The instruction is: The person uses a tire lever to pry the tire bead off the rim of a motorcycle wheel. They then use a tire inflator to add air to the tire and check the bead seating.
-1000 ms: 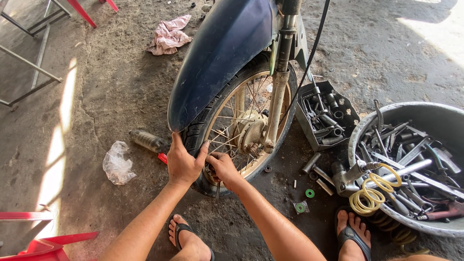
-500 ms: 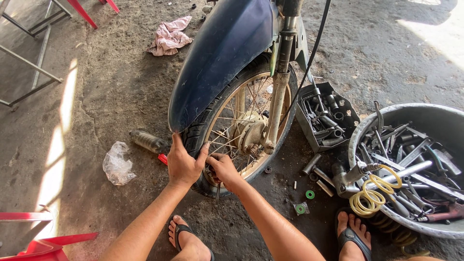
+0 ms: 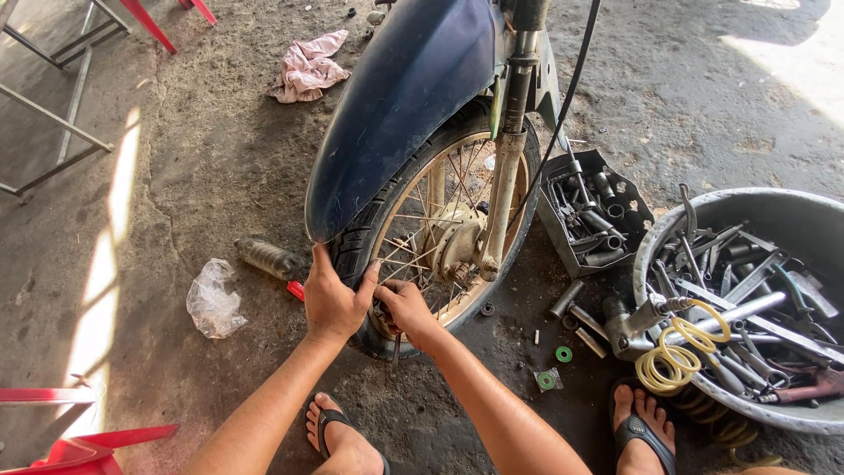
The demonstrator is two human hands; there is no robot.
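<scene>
The left hand (image 3: 332, 301) is lying on the black tyre (image 3: 362, 251) of the motorbike front wheel, fingers spread a little and wrapping over the tread, thumb pointing toward the rim. The right hand (image 3: 406, 308) is pressing just beside it, fingers curled together at the rim near the spokes (image 3: 413, 251); I cannot tell if it is holding something small. The wheel is standing upright under the dark blue mudguard (image 3: 396, 97). A grey basin of tools (image 3: 796, 220) is sitting well apart to the right, and a plastic bottle (image 3: 268, 258) is lying near the tyre.
</scene>
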